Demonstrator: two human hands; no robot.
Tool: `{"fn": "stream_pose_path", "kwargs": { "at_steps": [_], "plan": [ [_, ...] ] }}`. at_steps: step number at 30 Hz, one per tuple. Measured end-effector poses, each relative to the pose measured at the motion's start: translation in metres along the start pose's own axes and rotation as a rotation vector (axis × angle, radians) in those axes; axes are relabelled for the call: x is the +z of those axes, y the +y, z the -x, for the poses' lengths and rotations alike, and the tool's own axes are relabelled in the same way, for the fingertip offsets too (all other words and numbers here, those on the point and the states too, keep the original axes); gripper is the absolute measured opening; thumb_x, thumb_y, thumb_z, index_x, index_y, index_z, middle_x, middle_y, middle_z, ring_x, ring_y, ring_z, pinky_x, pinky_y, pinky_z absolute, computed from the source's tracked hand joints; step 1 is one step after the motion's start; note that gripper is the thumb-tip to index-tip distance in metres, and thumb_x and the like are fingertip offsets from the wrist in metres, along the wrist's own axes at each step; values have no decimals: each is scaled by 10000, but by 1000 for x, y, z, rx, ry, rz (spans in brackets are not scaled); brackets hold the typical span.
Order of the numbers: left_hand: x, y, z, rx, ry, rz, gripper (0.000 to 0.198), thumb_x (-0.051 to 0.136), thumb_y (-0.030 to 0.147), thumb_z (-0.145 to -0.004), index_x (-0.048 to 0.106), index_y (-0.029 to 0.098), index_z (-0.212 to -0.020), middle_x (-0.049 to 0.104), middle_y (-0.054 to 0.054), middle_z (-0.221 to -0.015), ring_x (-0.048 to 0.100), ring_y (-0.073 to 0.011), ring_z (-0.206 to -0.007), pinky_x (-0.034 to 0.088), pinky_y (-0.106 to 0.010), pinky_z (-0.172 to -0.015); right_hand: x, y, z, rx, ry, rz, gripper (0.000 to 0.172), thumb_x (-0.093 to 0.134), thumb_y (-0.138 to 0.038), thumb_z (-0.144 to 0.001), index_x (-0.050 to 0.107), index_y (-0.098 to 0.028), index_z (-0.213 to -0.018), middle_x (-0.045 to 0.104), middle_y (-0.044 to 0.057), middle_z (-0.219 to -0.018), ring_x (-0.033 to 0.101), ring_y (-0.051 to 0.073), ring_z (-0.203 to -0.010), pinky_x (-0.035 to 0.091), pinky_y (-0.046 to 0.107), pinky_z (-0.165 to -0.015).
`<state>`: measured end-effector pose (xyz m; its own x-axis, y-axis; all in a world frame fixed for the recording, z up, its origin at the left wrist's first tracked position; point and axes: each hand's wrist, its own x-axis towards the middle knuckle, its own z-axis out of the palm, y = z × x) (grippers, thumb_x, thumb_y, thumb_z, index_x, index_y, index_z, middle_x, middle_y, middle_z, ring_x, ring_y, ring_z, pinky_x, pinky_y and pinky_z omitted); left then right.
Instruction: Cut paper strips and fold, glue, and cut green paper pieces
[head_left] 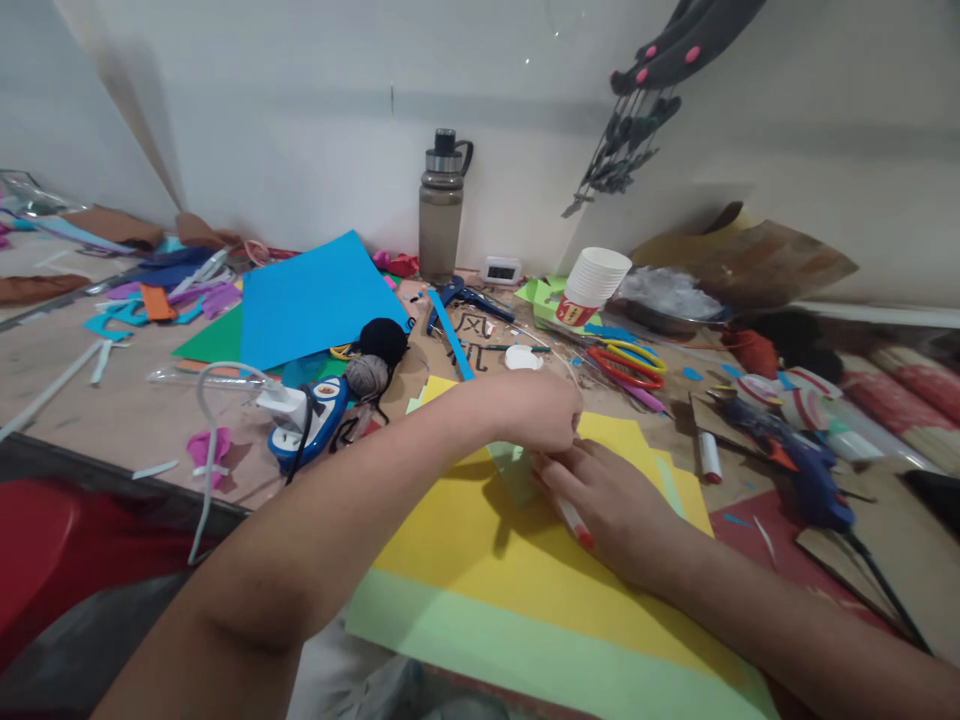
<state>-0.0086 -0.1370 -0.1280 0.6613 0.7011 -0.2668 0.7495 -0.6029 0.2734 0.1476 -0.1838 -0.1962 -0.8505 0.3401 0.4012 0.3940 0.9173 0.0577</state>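
My left hand (538, 412) is curled closed over the middle of a yellow sheet of paper (465, 535). Its fingertips meet those of my right hand (611, 505), and whatever they pinch is hidden. A white marker with a red end (576, 522) sticks out from under my right hand, whose fingers are bent around it. Beneath both hands is a small pale green piece of paper (516, 478). Under the yellow sheet, a larger light green sheet (480, 625) shows along the near edge.
A blue power strip (309, 425) with a plugged-in charger stands left, near yarn balls (367, 375) and blue paper (315, 300). Behind are a water bottle (441, 215) and stacked paper cups (596, 280). Scissors (626, 365) and a glue gun (806, 475) lie right.
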Motion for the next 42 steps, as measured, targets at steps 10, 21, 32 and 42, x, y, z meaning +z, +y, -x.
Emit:
{"fn": "stream_pose_path", "kwargs": {
  "at_steps": [10,21,32,42],
  "plan": [
    [2,1,1,-15,1,-3,352,517,186,-722,697,166,-1023,722,-123,-1000,639,-228,-826,473,-310,-676,-2,-1,10,47,-49,-83,261,456,0,-751,607,-136,-916,638,133,-872,580,224,-782,504,350,-686],
    [3,2,4,-25,29,-2,347,534,249,-755,699,170,-1050,716,-124,-1040,645,-246,-858,471,-310,-665,-15,-2,25,184,40,-243,140,474,-118,-908,575,-180,-984,642,75,-852,599,178,-759,477,286,-642],
    [4,0,1,-10,38,-4,312,536,266,-770,703,161,-1011,716,-124,-1029,646,-238,-873,480,-312,-713,-15,0,27,237,122,-362,148,518,-120,-903,567,-212,-1009,644,32,-854,618,138,-760,484,242,-668],
    [2,2,2,-20,5,7,363,522,166,-715,694,166,-1035,720,-122,-1022,643,-237,-845,477,-320,-689,-2,-1,7,101,-27,-145,215,438,-35,-844,593,-143,-946,637,133,-899,601,218,-793,504,330,-649]
  ]
}}
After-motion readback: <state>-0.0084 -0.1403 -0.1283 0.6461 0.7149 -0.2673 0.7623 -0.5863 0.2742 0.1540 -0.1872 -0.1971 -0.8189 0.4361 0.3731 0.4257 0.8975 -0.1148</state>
